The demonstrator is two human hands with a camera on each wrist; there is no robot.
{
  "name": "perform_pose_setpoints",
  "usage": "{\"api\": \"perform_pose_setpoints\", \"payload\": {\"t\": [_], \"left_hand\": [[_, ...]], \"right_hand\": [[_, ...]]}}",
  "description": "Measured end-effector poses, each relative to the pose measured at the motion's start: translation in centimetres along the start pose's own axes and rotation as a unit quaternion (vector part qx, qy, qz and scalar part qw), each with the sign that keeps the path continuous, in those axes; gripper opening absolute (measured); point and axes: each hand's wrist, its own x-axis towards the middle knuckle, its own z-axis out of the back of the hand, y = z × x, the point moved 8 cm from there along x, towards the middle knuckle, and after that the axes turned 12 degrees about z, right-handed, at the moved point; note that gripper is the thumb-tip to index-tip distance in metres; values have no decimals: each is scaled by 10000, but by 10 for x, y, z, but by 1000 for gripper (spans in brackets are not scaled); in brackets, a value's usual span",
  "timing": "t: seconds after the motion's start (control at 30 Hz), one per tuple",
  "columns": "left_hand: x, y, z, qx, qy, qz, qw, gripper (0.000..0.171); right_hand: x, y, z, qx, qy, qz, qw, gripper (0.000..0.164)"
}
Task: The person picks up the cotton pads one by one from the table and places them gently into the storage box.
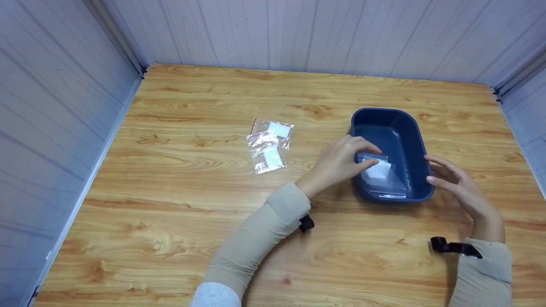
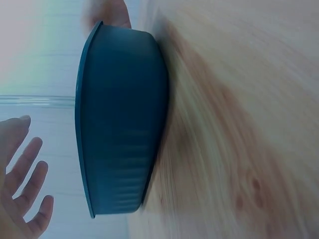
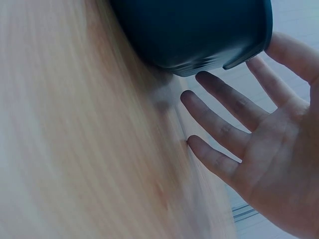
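Note:
A dark blue plastic basin (image 1: 386, 111) stands on the right half of the wooden table. Inside it, at the near end, lies a clear zip bag (image 1: 386, 185) with a white piece in it. My left hand (image 1: 341, 157) hovers over the basin's left rim, thumb and index finger apart above the bag. In the left wrist view its fingers (image 2: 37, 181) are spread and hold nothing. At the basin's right rim, my right hand (image 1: 463, 187) touches the wall with its fingertips. The right wrist view shows those fingers (image 3: 234, 104) extended, not wrapped round the basin.
Left of the basin, two more clear zip bags lie partly overlapping: a far bag (image 1: 279, 129) and a near bag (image 1: 272, 157), each with a white piece inside. White panel walls (image 1: 273, 34) border the table (image 1: 170, 213) at the back and sides.

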Motion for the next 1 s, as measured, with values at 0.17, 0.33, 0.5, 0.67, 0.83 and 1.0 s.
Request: {"api": "perform_pose_setpoints", "payload": {"t": [0.17,0.33,0.5,0.67,0.83,1.0], "left_hand": [[-5,4,9,67,-174,-206,9996,23],[-11,10,17,-16,-224,-268,9994,20],[-15,18,24,63,-147,-182,9997,22],[-19,26,32,212,-19,-108,9997,23],[-24,37,40,307,102,-113,9994,25],[-28,51,51,295,128,-133,9994,25]], "right_hand": [[-2,1,2,-20,4,6,10000,54],[-1,1,2,-261,4,-39,9997,54],[-2,1,1,-302,21,-70,9995,54],[-1,1,0,-176,9,-63,9998,54],[0,0,1,-215,2,-69,9997,54],[1,1,0,-107,4,8,9999,54]]}}
